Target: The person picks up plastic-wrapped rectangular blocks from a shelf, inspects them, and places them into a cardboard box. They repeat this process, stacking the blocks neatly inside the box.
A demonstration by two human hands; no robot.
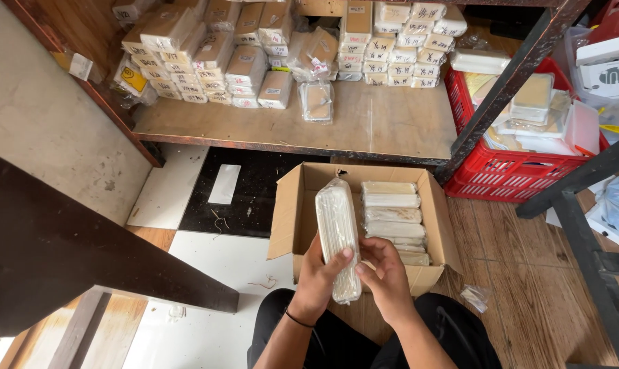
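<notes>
Both hands hold one long plastic-wrapped packet (338, 236) above the near left part of an open cardboard box (286, 219). The packet is pale cream and narrow; its long axis runs near to far, the far end toward the shelf, the near end down between the hands. It stands on its edge, tilted slightly left at the top.

Left hand (318, 277): fingers curled around the packet's near left side, thumb pressed on the front face. Right hand (386, 273): fingers bent and close together, tips pinching the packet's near right edge.

Inside the box, to the right, a stack of similar packets (393, 217) lies crosswise, long axes left to right, filling the right half.

Far side: a wooden shelf (384, 126) carries rows of small wrapped blocks (207, 58), cream and tan, most with small white paper labels on their ends. One clear-wrapped block (317, 101) sits alone near the shelf's front.

Right: a red plastic crate (507, 171) holding flat white and clear packages. On the dark floor tile at left, a white rectangular slip (225, 184).
</notes>
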